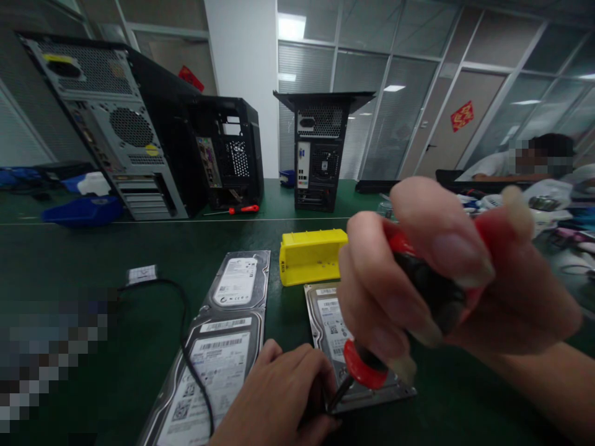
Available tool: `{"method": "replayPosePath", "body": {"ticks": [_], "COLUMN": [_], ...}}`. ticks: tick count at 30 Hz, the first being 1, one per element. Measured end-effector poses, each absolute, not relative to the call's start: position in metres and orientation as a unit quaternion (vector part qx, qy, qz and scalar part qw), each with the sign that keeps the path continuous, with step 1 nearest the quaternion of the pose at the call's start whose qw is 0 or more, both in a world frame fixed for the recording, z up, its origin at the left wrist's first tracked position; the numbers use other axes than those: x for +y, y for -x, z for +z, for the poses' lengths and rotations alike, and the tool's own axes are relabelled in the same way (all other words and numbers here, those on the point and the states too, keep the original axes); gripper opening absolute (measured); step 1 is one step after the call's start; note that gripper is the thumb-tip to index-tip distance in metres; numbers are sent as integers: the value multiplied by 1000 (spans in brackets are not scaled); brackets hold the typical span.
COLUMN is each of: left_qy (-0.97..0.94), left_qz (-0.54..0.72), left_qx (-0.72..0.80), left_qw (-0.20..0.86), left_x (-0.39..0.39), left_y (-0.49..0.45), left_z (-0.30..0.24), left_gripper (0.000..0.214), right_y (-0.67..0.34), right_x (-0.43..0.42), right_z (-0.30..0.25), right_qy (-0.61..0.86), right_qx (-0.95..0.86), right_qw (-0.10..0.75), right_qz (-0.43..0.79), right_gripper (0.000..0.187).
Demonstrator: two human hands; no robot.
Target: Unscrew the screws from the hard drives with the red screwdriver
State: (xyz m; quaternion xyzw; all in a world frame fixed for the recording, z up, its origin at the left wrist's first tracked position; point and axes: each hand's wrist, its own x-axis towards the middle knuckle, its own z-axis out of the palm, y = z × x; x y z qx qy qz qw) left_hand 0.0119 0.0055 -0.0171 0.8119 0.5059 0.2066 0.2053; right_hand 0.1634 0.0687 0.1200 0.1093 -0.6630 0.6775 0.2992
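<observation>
My right hand point(418, 272) is closed around the handle of a red and black screwdriver point(365, 365), raised close to the camera. The screwdriver's shaft slants down to the left, its tip at the near left corner of a hard drive point(331, 328). At that same corner my left hand point(288, 390) has its fingers curled against the drive's edge, right beside the tip. The exact contact of the fingertips is partly hidden. My right hand covers much of the drive's right side. Left of my left hand lie two more hard drives, a near one point(211, 371) and a farther one point(238, 279).
A yellow plastic bin point(311, 257) lies behind the drive. A black cable point(186, 310) crosses the near left drive. Computer cases point(320, 155) stand at the back, with another red screwdriver point(244, 210) before them. A blue bin point(83, 210) sits left; a person point(502, 164) is at far right.
</observation>
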Motion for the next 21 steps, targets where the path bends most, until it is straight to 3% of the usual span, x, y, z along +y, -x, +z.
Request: {"method": "replayPosePath", "body": {"ticks": [12,18,21], "left_qy": [-802,-787,-779], "left_qz": [204,153,151], "left_qx": [520,530,543], "left_qw": [214,277,274], "left_x": [5,7,6], "left_y": [-14,-12,-13], "left_z": [-12,-7,-3], "left_gripper": [30,32,33], "right_y": [-156,-156,-158], "right_x": [76,74,72], "right_z": [117,111,111], "right_qy": [-249,-136,-139], "right_qx": [-610,-596,-616], "right_qw": [272,320,318], "right_qz": [701,724,707], "right_gripper": [44,31,35]}}
